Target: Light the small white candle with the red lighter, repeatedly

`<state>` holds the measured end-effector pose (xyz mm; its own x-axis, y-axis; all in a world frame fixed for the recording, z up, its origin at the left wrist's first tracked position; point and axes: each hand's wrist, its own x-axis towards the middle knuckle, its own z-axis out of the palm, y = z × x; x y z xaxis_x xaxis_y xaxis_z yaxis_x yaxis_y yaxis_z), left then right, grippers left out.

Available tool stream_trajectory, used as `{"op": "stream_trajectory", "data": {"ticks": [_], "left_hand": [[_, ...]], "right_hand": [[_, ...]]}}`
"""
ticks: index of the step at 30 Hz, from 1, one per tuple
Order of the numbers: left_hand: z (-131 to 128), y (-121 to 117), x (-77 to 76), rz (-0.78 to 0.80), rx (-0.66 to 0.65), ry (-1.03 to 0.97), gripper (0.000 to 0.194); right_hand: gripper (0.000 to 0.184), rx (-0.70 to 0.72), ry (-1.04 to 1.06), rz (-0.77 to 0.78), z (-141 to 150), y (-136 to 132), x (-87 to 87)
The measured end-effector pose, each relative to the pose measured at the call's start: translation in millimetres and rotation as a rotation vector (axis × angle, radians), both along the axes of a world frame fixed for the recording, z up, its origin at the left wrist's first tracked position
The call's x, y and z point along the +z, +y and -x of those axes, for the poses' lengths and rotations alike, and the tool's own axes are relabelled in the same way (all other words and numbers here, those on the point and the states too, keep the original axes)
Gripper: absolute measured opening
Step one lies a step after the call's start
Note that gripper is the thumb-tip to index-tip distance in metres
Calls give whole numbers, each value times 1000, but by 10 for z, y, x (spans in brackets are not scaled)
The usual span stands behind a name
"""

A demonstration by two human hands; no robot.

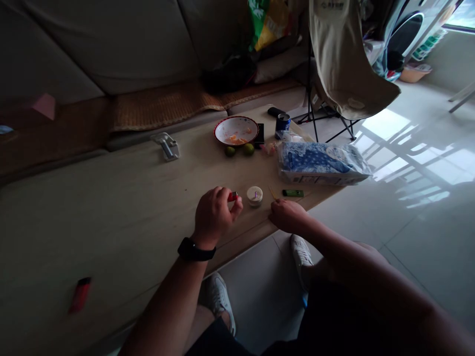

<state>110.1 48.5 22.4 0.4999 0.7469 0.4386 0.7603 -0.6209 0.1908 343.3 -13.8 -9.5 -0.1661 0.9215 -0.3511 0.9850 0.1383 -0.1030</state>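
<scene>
My left hand (215,212), with a dark watch on its wrist, is closed around a red lighter (232,197), whose metal top points right. Just right of it stands a small round white container (255,197) with a purplish bit on top. Near the table's edge my right hand (289,215) pinches a thin yellowish stick (273,193) that points up and away from the fingers. A flat green object (293,193), perhaps another lighter, lies beyond the right hand. Both hands are apart from the white container.
On the pale table (122,217) are a bowl (226,131) with orange peel-like pieces, two green fruits (248,149), a blue can (282,124), a plastic-wrapped blue pack (322,163), a metallic item (168,148) and a red object (79,295). A folding chair (345,64) stands behind right.
</scene>
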Motion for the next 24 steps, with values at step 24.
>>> {"op": "stream_trajectory", "data": {"ticks": [24], "left_hand": [[-369, -9, 48, 13, -50, 76, 17]], "right_hand": [[30, -27, 17, -11, 11, -15, 48]]}}
